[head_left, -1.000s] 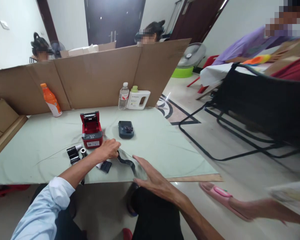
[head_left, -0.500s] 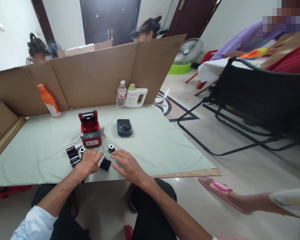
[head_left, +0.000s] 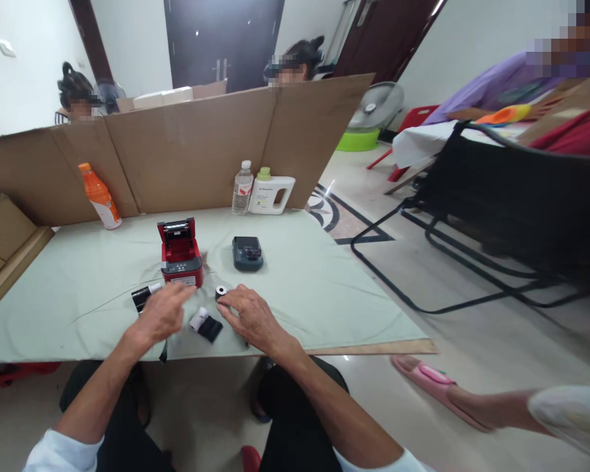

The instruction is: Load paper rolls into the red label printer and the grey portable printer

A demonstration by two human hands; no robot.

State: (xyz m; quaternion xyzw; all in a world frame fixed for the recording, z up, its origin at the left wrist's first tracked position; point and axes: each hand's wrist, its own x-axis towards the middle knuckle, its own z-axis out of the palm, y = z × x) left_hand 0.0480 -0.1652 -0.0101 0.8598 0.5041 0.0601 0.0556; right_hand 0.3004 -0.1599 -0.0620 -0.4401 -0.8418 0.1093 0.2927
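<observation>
My right hand (head_left: 250, 316) has thumb and fingers drawn together at the near side of a small black roll with a white core (head_left: 221, 292), which stands on the table; the exact contact is partly hidden. Over the table on the left, my left hand (head_left: 163, 311) is slightly blurred, its index finger stretched out and nothing visible in it. Between the hands lies a short black strip with a white end (head_left: 207, 326). A second black strip (head_left: 140, 299) is partly covered by my left hand. Just beyond stands a red label printer (head_left: 181, 259) with its lid raised.
A dark handheld device (head_left: 248, 254) lies right of the printer. Along the cardboard screen (head_left: 191, 151) stand an orange bottle (head_left: 101, 198), a clear water bottle (head_left: 242, 189) and a white jug (head_left: 271, 195). A black folding chair (head_left: 496, 203) is to the right; people sit beyond.
My left hand has drawn back left and nearer, uncovering more of the strip between the hands. My right thumb and fingers have come closer together at the roll.
</observation>
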